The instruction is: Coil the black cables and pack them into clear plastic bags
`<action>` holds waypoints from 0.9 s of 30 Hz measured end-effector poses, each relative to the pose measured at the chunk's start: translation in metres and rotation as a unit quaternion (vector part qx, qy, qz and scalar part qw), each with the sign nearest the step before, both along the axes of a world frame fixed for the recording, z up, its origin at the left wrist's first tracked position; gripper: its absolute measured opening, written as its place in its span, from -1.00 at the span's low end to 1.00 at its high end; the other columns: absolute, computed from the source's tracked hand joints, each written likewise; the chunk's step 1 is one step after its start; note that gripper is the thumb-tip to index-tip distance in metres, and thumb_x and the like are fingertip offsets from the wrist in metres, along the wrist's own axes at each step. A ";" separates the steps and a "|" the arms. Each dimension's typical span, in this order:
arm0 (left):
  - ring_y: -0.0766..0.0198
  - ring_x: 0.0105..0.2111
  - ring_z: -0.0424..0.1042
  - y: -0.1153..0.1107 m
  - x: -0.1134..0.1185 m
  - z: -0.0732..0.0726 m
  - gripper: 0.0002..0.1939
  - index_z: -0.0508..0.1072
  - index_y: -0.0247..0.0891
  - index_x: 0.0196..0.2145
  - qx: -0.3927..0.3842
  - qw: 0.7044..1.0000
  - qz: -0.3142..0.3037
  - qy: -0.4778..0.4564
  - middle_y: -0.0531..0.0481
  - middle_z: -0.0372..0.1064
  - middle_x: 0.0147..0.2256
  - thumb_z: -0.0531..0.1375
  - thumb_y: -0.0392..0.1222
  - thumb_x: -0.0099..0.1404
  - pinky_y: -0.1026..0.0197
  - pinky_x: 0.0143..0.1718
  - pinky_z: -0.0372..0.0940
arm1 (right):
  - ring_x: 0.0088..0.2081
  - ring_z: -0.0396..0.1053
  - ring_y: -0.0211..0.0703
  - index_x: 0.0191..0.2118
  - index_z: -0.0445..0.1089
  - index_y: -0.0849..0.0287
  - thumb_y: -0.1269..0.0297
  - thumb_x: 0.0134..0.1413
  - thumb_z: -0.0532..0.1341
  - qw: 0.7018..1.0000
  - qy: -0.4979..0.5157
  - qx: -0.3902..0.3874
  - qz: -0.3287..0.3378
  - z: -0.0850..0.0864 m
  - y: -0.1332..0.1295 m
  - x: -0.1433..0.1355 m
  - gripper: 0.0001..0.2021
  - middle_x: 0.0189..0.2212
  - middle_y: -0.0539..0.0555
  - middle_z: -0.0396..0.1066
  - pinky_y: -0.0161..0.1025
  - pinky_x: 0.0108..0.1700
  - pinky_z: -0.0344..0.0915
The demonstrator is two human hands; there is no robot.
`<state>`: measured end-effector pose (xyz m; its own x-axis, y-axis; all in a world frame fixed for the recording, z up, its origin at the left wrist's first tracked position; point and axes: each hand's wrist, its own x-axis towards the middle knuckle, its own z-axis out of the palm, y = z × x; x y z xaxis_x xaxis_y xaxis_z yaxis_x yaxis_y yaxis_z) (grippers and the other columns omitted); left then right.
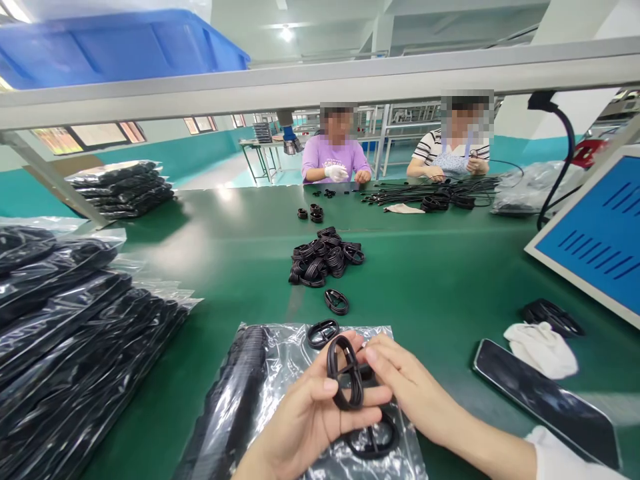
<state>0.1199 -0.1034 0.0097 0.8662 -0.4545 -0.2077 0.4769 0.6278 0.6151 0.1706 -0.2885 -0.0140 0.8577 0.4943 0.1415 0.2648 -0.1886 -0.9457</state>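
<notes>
My left hand (317, 417) is closed around a coiled black cable (356, 388), held upright over a clear plastic bag (290, 363). A tie crosses the middle of the coil. From the right, the thumb and fingertips of my right hand (420, 387) pinch at the coil's side; a dark part there is half hidden behind my fingers. On the bag, below my hands, lies another coiled cable (373, 453), partly covered. One more coil (323, 332) rests at the bag's far edge. Tightly stacked coils (235, 387) fill the bag's left side.
A pile of coiled cables (325, 257) and a single coil (337, 302) lie ahead. Bagged cables (90, 320) are stacked left. At right are a phone (545, 400), a white glove (543, 350) and a blue box (600, 227). Two people sit opposite, beyond loose cables (415, 193).
</notes>
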 end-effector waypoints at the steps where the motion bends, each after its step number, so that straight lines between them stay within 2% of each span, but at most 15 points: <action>1: -0.11 0.10 0.42 0.000 0.000 -0.001 -0.46 0.33 -0.05 0.22 -0.005 1.000 0.005 -0.001 -0.10 0.32 0.20 0.16 -0.32 0.30 -0.06 0.08 0.37 | -0.19 0.39 -0.11 -0.23 0.50 0.09 0.07 0.41 -0.02 0.998 0.048 0.025 0.025 0.001 0.001 0.001 -0.61 -0.29 0.06 0.36 -0.14 -0.10 0.34; 3: -0.07 0.13 0.38 -0.001 0.000 -0.002 -0.42 0.30 -0.01 0.23 0.001 1.000 0.015 -0.001 -0.07 0.29 0.22 0.12 -0.37 0.30 -0.13 0.11 0.33 | -0.19 0.38 -0.09 -0.29 0.52 0.12 -0.01 0.32 0.11 0.990 0.109 0.065 0.059 0.003 0.001 0.004 -0.64 -0.28 0.06 0.35 -0.13 -0.10 0.35; 5: -0.04 0.13 0.37 -0.002 0.001 -0.004 -0.40 0.29 0.02 0.24 0.030 0.999 0.027 -0.003 -0.04 0.24 0.25 0.11 -0.38 0.30 -0.18 0.13 0.30 | -0.26 0.36 -0.11 -0.37 0.49 0.15 -0.01 0.19 0.26 0.991 0.105 0.066 0.045 0.004 -0.001 0.005 -0.69 -0.32 0.04 0.32 -0.16 -0.19 0.34; 8: -0.02 0.13 0.36 -0.004 0.002 -0.004 -0.43 0.25 0.01 0.27 0.089 0.995 0.041 -0.020 -0.04 0.20 0.27 0.16 -0.29 0.33 -0.16 0.18 0.23 | -0.34 0.28 -0.16 -0.39 0.43 0.14 0.16 0.10 0.35 0.999 -0.030 -0.003 -0.039 0.005 -0.005 0.004 -0.81 -0.37 0.00 0.28 -0.20 -0.28 0.26; 10: 0.00 0.14 0.34 -0.006 0.003 -0.005 -0.42 0.20 0.03 0.30 0.112 0.993 0.041 -0.027 -0.06 0.22 0.25 0.20 -0.19 0.36 -0.13 0.21 0.19 | -0.34 0.26 -0.15 -0.37 0.39 0.13 0.31 0.12 0.33 0.984 -0.156 -0.047 -0.076 0.004 -0.007 -0.001 -0.89 -0.36 0.01 0.30 -0.19 -0.28 0.21; 12: 0.03 0.15 0.33 -0.009 0.002 -0.008 -0.40 0.17 0.04 0.31 0.117 0.992 0.032 -0.027 -0.08 0.25 0.23 0.22 -0.10 0.36 -0.10 0.22 0.17 | -0.34 0.27 -0.14 -0.37 0.35 0.14 0.39 0.15 0.29 0.962 -0.252 -0.066 -0.082 0.003 -0.006 -0.007 -0.89 -0.37 0.02 0.33 -0.18 -0.29 0.19; 14: 0.06 0.17 0.30 -0.012 0.002 -0.011 -0.42 0.22 0.03 0.28 0.118 0.992 0.033 -0.028 -0.06 0.25 0.23 0.24 -0.07 0.35 -0.03 0.21 0.19 | -0.34 0.29 -0.13 -0.36 0.33 0.14 0.39 0.18 0.27 0.951 -0.292 -0.068 -0.071 0.002 -0.005 -0.012 -0.88 -0.38 0.03 0.35 -0.18 -0.29 0.21; 17: 0.07 0.18 0.30 -0.014 0.001 -0.015 -0.54 0.36 -0.02 0.18 0.116 0.991 0.047 -0.044 -0.06 0.26 0.22 0.24 -0.06 0.35 0.07 0.15 0.24 | -0.33 0.33 -0.14 -0.30 0.36 0.12 0.33 0.23 0.27 0.962 -0.270 -0.039 -0.021 0.005 -0.004 -0.016 -0.92 -0.37 0.03 0.36 -0.19 -0.27 0.26; 20: 0.10 0.05 0.42 -0.012 0.001 -0.015 -0.60 0.42 -0.13 0.11 0.118 0.990 0.053 -0.045 -0.13 0.40 0.08 0.22 0.01 0.36 0.10 0.06 0.31 | -0.29 0.36 -0.15 -0.20 0.39 0.10 0.37 0.31 0.17 0.977 -0.213 0.007 0.003 0.014 -0.006 -0.014 -0.94 -0.34 0.04 0.37 -0.22 -0.26 0.30; 22: 0.14 -0.08 0.50 -0.012 0.002 -0.015 -0.54 0.36 -0.10 0.16 0.128 0.990 0.047 -0.034 -0.13 0.46 -0.03 0.20 0.05 0.36 0.10 -0.03 0.37 | -0.28 0.36 -0.17 -0.12 0.39 0.10 0.44 0.31 0.11 0.978 -0.207 0.006 0.001 0.019 -0.008 -0.011 -0.85 -0.31 0.06 0.39 -0.23 -0.26 0.30; 24: 0.19 -0.18 0.52 -0.011 0.002 -0.014 -0.45 0.24 -0.01 0.24 0.140 0.989 0.041 -0.028 -0.11 0.46 -0.06 0.21 0.07 0.35 0.12 -0.12 0.41 | -0.30 0.35 -0.18 -0.09 0.39 0.08 0.46 0.27 0.14 0.974 -0.224 -0.021 0.011 0.022 -0.010 -0.008 -0.81 -0.29 0.04 0.40 -0.21 -0.26 0.27; 27: 0.26 -0.24 0.50 -0.012 0.003 -0.015 -0.30 0.19 0.02 0.25 0.143 0.988 0.027 -0.051 -0.09 0.42 -0.04 0.35 -0.02 0.23 0.17 -0.17 0.42 | -0.34 0.34 -0.19 -0.18 0.40 0.10 0.45 0.21 0.21 0.963 -0.261 -0.058 0.034 0.021 -0.012 -0.007 -0.88 -0.32 0.00 0.42 -0.17 -0.26 0.21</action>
